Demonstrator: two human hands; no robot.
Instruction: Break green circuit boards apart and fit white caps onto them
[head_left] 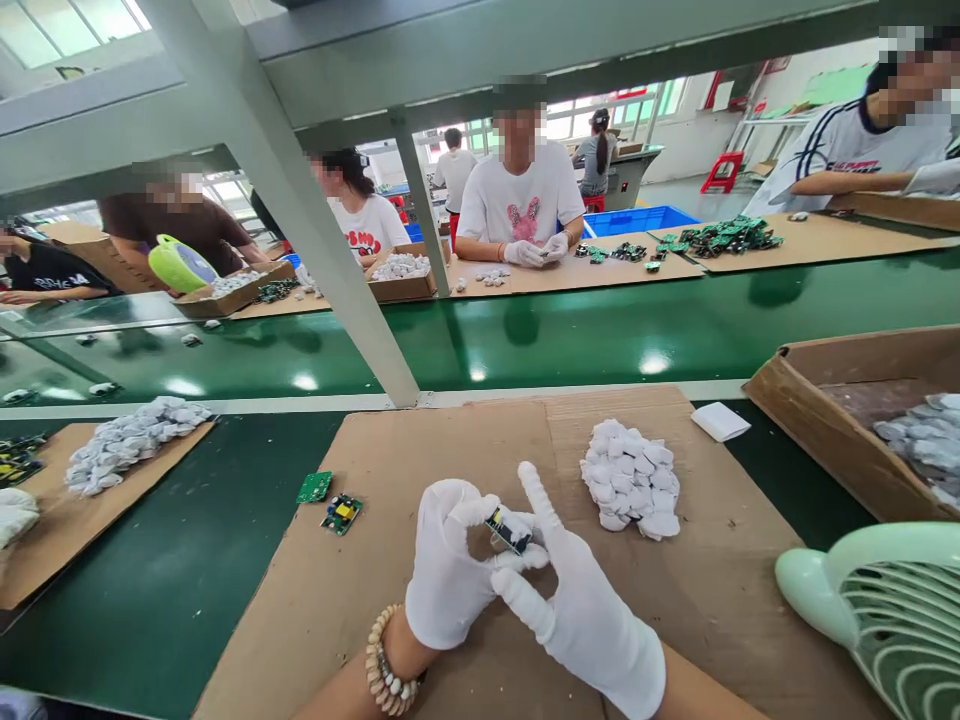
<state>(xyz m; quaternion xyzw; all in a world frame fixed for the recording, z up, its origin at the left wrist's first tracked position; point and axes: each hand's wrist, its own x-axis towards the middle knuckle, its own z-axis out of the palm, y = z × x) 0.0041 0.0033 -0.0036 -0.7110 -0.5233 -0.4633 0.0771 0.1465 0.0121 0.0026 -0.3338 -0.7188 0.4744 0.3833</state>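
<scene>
White gloves cover both of my hands, held above a cardboard sheet (382,600). My left hand (457,560) grips a small circuit board (510,531) between thumb and fingers, with white material on the board. Close against it on the right, my right hand (574,590) has its index finger raised and its thumb apart; its other fingers are partly hidden near the board. Two more circuit boards, a green one (314,487) and one with yellow parts (343,513), lie to the left. A pile of white pieces (630,478) sits to the right.
A green fan (885,610) stands at the lower right, below a cardboard box (840,430) of white pieces. A folded white paper (721,421) lies near the sheet's back edge. Beyond a slanted metal post (315,220) runs a green conveyor (570,340), with people working behind it.
</scene>
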